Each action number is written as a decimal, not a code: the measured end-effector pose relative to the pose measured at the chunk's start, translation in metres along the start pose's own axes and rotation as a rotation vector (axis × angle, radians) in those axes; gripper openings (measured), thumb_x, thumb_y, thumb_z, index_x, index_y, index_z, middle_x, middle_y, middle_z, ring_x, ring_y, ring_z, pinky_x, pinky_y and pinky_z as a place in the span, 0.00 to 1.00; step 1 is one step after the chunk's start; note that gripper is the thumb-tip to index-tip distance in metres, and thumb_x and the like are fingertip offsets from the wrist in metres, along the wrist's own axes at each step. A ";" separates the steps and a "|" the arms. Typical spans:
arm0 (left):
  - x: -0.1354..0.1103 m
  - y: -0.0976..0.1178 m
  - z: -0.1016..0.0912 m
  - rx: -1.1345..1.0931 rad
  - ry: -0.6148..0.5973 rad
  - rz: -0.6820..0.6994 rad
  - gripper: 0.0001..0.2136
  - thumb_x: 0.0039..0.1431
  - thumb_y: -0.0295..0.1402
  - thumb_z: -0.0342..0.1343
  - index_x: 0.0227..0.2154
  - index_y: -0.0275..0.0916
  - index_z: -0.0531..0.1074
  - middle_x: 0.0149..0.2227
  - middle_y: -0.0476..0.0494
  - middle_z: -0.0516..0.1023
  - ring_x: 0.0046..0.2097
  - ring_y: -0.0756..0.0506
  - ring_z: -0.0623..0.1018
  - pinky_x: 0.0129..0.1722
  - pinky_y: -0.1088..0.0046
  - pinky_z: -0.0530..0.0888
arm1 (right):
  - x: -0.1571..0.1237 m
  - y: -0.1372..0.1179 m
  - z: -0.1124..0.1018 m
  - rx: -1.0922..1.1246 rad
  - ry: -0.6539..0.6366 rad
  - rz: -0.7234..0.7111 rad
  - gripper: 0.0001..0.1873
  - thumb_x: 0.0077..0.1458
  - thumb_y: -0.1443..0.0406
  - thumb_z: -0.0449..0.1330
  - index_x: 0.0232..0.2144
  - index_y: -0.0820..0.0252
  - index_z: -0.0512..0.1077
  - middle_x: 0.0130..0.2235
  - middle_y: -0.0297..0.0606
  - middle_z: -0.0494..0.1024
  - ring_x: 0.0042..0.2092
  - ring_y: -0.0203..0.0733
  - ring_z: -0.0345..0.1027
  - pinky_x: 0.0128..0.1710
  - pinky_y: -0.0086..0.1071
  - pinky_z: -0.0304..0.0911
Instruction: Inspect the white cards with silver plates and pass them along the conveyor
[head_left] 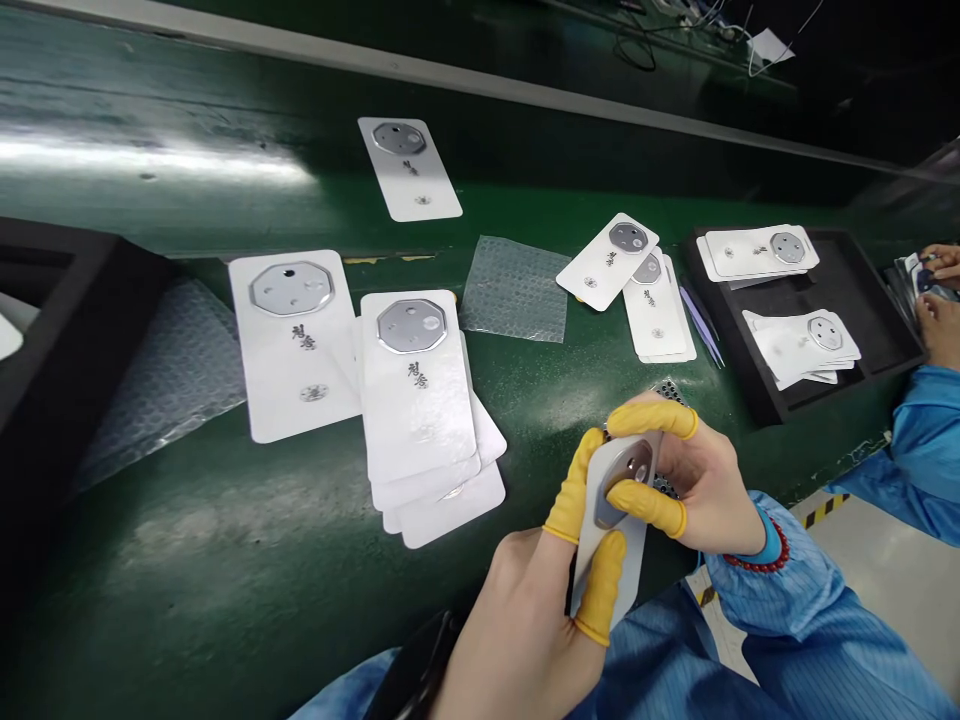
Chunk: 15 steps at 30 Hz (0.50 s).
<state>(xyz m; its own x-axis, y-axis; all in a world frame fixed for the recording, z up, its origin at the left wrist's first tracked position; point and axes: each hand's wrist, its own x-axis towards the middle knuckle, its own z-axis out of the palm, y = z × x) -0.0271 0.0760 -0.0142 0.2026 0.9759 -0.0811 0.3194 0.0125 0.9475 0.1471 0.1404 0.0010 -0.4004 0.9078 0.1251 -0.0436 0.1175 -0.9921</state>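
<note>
My left hand (532,630) grips the lower part of a white card (613,570), with yellow finger cots on two fingers. My right hand (694,480), also wearing yellow cots, pinches the card's upper end around an octagonal metal lens plate (628,470), partly hidden by my fingertips. On the green bench, a fanned stack of matching cards (412,385) lies left of my hands. Another card (292,345) lies beside that stack, and a further one (409,170) lies farther off. Overlapping cards (622,265) rest ahead to the right.
A black foam tray (847,340) holds several cards at right. Beyond it, a co-worker's hands (937,290) and blue sleeve (926,440) show. Bubble film (514,290), blue tweezers (701,325) and a black foam box (60,320) lie around the bench.
</note>
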 end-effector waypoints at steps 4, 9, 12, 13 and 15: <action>0.002 -0.002 0.003 -0.036 0.045 0.013 0.12 0.49 0.30 0.60 0.38 0.46 0.77 0.23 0.47 0.78 0.23 0.44 0.75 0.20 0.72 0.73 | -0.001 -0.003 0.003 -0.052 0.022 0.033 0.16 0.55 0.68 0.65 0.46 0.52 0.70 0.42 0.37 0.74 0.41 0.38 0.73 0.39 0.31 0.73; 0.013 0.003 0.003 -0.165 0.076 -0.074 0.15 0.51 0.32 0.61 0.44 0.45 0.76 0.20 0.50 0.74 0.19 0.46 0.72 0.17 0.73 0.70 | 0.004 0.008 0.000 0.074 0.043 0.138 0.17 0.54 0.68 0.66 0.46 0.53 0.70 0.44 0.36 0.76 0.44 0.36 0.73 0.43 0.29 0.72; 0.015 0.002 0.000 -0.258 0.016 -0.088 0.13 0.52 0.35 0.61 0.42 0.44 0.76 0.21 0.49 0.76 0.21 0.46 0.74 0.19 0.72 0.72 | 0.008 0.012 -0.005 0.132 -0.024 0.218 0.18 0.53 0.66 0.66 0.47 0.55 0.70 0.44 0.37 0.76 0.42 0.35 0.73 0.42 0.29 0.71; 0.015 0.000 -0.001 -0.270 -0.002 -0.087 0.12 0.52 0.36 0.62 0.41 0.43 0.77 0.22 0.48 0.77 0.22 0.45 0.75 0.20 0.72 0.73 | 0.008 0.012 -0.005 0.116 -0.019 0.222 0.19 0.51 0.66 0.67 0.46 0.57 0.71 0.43 0.37 0.77 0.41 0.36 0.73 0.41 0.29 0.71; 0.012 -0.010 -0.001 -0.276 -0.014 -0.097 0.13 0.51 0.38 0.63 0.40 0.43 0.77 0.23 0.47 0.78 0.24 0.43 0.77 0.22 0.71 0.75 | 0.007 0.011 0.000 0.052 0.025 0.213 0.21 0.45 0.65 0.69 0.43 0.60 0.72 0.39 0.37 0.77 0.38 0.37 0.73 0.38 0.29 0.71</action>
<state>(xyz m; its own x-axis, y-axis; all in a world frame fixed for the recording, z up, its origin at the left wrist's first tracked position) -0.0286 0.0875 -0.0250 0.1968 0.9642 -0.1778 0.0748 0.1661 0.9833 0.1441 0.1486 -0.0088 -0.3830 0.9196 -0.0877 -0.0080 -0.0983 -0.9951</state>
